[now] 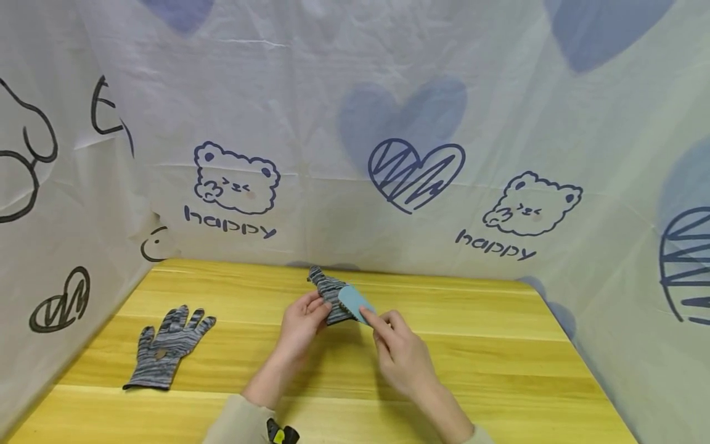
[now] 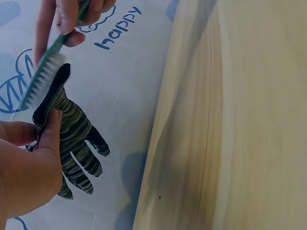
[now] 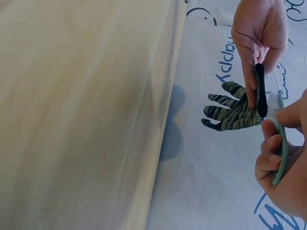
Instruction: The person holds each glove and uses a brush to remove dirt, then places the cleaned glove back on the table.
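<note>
Near the back of the table, my left hand point(image 1: 302, 320) pinches a grey-black striped knit glove point(image 1: 328, 288) by its dark cuff. In the left wrist view that glove point(image 2: 74, 129) hangs with its fingers splayed. My right hand point(image 1: 402, 351) grips a blue-green scrubbing brush point(image 1: 357, 301), index finger stretched along its back. White bristles of the brush point(image 2: 36, 86) face the glove's cuff and sit right beside it. A matching glove point(image 1: 169, 342) lies flat at the table's left, with a brownish spot on its palm.
The yellow wood-grain table point(image 1: 499, 357) ends at a white curtain point(image 1: 322, 209) printed with hearts and bears, which hangs along the back and both sides. A black and yellow item point(image 1: 281, 433) shows at the left sleeve.
</note>
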A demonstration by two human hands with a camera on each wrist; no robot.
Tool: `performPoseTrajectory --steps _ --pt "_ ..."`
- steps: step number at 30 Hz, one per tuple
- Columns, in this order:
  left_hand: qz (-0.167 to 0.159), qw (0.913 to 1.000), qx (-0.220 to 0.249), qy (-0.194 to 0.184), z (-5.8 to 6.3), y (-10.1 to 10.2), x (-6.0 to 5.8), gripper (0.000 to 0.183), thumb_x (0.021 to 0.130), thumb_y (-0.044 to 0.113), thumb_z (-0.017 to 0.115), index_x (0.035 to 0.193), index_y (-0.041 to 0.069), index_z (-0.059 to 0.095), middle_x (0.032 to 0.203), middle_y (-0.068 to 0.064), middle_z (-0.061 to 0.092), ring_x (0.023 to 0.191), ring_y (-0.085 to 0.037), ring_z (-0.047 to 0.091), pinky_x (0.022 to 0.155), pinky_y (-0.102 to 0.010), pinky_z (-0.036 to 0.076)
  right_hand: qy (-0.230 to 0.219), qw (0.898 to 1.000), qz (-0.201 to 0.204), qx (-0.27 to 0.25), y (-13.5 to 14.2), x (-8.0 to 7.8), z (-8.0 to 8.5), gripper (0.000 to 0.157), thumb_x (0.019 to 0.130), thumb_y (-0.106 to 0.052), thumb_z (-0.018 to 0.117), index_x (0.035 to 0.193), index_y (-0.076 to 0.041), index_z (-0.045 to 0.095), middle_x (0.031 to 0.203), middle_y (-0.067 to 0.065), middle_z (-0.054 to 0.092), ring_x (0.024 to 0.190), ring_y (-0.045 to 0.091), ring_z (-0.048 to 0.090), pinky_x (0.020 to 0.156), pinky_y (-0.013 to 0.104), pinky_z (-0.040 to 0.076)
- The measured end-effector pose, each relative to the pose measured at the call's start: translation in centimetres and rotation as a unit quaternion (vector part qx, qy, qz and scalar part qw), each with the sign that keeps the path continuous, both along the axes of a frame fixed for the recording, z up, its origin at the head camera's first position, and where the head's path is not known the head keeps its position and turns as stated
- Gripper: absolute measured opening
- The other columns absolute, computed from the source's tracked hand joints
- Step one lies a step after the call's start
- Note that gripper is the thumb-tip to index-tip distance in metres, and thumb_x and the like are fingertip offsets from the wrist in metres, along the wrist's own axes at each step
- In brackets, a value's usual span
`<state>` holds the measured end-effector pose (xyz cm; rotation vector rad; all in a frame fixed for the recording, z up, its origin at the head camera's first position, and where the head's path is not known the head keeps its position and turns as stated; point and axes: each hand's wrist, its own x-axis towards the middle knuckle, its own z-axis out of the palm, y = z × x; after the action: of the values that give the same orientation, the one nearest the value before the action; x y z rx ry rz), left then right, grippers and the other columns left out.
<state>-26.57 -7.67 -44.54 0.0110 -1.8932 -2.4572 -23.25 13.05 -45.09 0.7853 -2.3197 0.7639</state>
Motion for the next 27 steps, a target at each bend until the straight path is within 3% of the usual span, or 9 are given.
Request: performPoseTrajectory --steps 7,13,23,27 --pt "-0.007 1.0 0.003 0.007 0.1 -0.4 -0.1 0.044 0.102 -0.004 0.055 0.143 -0.017 0.046 0.141 -0.034 0.057 0.107 -0.018 0.069 0.088 -0.024 0.059 -0.049 0.999 -0.017 0.018 0.2 0.0 -0.1 0.053 0.095 0.005 0.061 0.143 -0.018 0.066 0.098 -0.003 0.059 0.066 0.002 0.042 0.049 0.017 0.038" --pt "-0.012 0.9999 -0.012 -0.003 0.1 -0.5 0.1 0.046 0.101 -0.003 0.057 0.144 -0.015 0.047 0.142 -0.032 0.058 0.103 -0.012 0.068 0.083 -0.02 0.057 -0.07 0.997 -0.038 0.009 0.3 0.0 0.1 0.051 0.097 0.001 0.06 0.142 -0.02 0.067 0.098 -0.004 0.06 0.068 0.003 0.045 0.051 0.019 0.04" --pt "-0.004 1.0 0.007 0.002 -0.2 -0.4 -0.2 0.043 0.101 -0.005 0.056 0.142 -0.017 0.048 0.137 -0.032 0.061 0.097 -0.008 0.068 0.082 -0.019 0.057 -0.039 0.997 -0.063 -0.031 1.0 -0.4 0.3 0.052 0.095 0.006 0.062 0.142 -0.016 0.066 0.1 0.001 0.061 0.066 0.005 0.046 0.049 0.019 0.037" --pt "0.0 1.0 0.005 0.0 -0.2 -0.4 -0.1 0.043 0.101 -0.004 0.056 0.142 -0.017 0.048 0.137 -0.031 0.062 0.094 -0.006 0.067 0.079 -0.018 0.056 -0.013 0.998 -0.053 -0.037 1.1 -0.5 0.4 0.051 0.095 0.005 0.063 0.142 -0.016 0.066 0.102 0.002 0.061 0.067 0.006 0.048 0.05 0.019 0.038"
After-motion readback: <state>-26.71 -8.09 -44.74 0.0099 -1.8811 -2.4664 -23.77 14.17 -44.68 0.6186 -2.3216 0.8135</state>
